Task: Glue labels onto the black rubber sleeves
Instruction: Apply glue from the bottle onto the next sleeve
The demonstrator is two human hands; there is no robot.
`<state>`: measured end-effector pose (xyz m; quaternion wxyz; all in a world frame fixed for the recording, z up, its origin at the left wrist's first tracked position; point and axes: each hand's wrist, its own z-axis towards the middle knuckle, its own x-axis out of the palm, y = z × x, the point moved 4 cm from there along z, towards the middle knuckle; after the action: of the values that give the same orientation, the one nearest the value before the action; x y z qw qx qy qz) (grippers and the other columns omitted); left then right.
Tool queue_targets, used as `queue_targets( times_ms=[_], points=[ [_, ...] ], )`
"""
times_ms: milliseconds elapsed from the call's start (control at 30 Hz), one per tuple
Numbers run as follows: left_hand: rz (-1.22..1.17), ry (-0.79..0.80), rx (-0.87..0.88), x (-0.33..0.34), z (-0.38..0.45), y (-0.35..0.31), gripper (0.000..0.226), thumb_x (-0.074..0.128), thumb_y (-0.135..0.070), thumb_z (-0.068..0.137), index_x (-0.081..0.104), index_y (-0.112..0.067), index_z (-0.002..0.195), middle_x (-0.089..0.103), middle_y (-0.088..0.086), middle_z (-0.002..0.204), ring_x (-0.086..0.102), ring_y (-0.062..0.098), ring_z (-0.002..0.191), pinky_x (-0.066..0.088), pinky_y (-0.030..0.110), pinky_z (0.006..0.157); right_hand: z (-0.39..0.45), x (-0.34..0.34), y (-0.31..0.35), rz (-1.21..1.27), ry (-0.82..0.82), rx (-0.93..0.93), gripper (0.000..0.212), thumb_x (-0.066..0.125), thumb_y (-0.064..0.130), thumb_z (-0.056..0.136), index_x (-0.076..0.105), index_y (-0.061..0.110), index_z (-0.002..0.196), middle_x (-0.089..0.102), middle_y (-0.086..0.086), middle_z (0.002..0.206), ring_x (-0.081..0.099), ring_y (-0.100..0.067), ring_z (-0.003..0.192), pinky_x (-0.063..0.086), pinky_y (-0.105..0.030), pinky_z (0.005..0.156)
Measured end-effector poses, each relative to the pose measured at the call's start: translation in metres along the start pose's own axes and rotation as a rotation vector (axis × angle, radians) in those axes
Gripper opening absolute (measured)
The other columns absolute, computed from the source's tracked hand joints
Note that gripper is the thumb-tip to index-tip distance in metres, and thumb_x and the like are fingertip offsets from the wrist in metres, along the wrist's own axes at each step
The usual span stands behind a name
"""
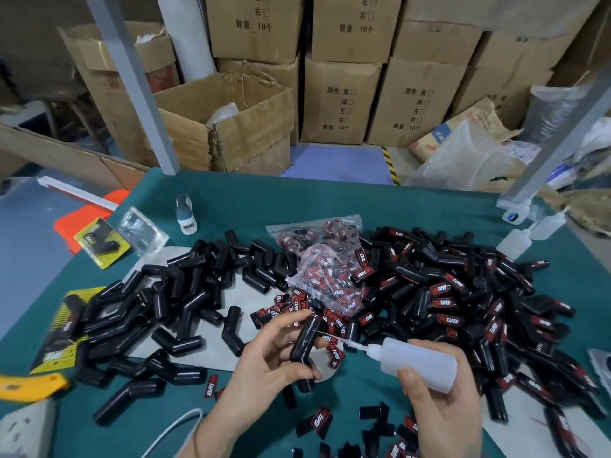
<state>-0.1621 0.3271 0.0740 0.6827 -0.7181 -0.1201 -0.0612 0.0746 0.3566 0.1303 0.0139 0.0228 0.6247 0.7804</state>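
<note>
My left hand (264, 361) grips a bent black rubber sleeve (305, 342) over the green table. My right hand (443, 401) holds a translucent glue bottle (416, 361), its thin nozzle tip touching the sleeve's upper side. A heap of plain black sleeves (185, 292) lies to the left. Sleeves with red-and-black "TAPER" labels (463, 299) pile up on the right. Loose labels (317, 421) lie near the front edge, and more spill from a clear bag (330, 276) in the middle.
Yellow packaging cards (102, 242) and a clear blister shell (142, 229) lie at the back left beside a small white bottle (185, 214). Spare squeeze bottles (529, 233) stand at the back right. A power strip (26, 431) sits at the front left. Cardboard boxes (340, 100) are stacked behind the table.
</note>
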Motion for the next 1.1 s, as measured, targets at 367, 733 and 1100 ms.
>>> queue_targets(
  times_ms=[367,733,1100],
  points=[
    [-0.006,-0.008,0.031,0.002,0.001,-0.005,0.069,0.090,-0.020,0.074,0.064,-0.037,0.135,0.073,0.021,0.123,0.074,0.031,0.081,0.057,0.032,0.081,-0.001,0.002,0.000,0.027,-0.027,-0.066,0.038,0.074,0.011,0.072,0.072,0.044,0.090,0.073,0.012,0.095,0.071,0.000,0.084,0.054,-0.009,0.068],
    [0.007,-0.012,0.029,0.004,-0.002,-0.012,0.071,0.096,-0.035,0.072,0.064,-0.039,0.135,0.074,0.017,0.122,0.076,0.027,0.088,0.058,0.032,0.083,-0.002,0.003,0.008,0.027,-0.024,-0.104,0.036,0.078,0.016,0.073,0.071,0.045,0.094,0.071,0.013,0.097,0.071,-0.003,0.089,0.055,-0.010,0.070],
    [0.005,-0.006,0.035,0.005,-0.002,-0.012,0.072,0.096,-0.037,0.072,0.064,-0.038,0.137,0.074,0.018,0.123,0.075,0.026,0.086,0.059,0.031,0.082,-0.002,0.002,0.006,-0.006,-0.008,-0.090,0.037,0.075,0.014,0.075,0.070,0.045,0.095,0.071,0.009,0.099,0.070,-0.006,0.088,0.055,-0.012,0.070]
  ],
)
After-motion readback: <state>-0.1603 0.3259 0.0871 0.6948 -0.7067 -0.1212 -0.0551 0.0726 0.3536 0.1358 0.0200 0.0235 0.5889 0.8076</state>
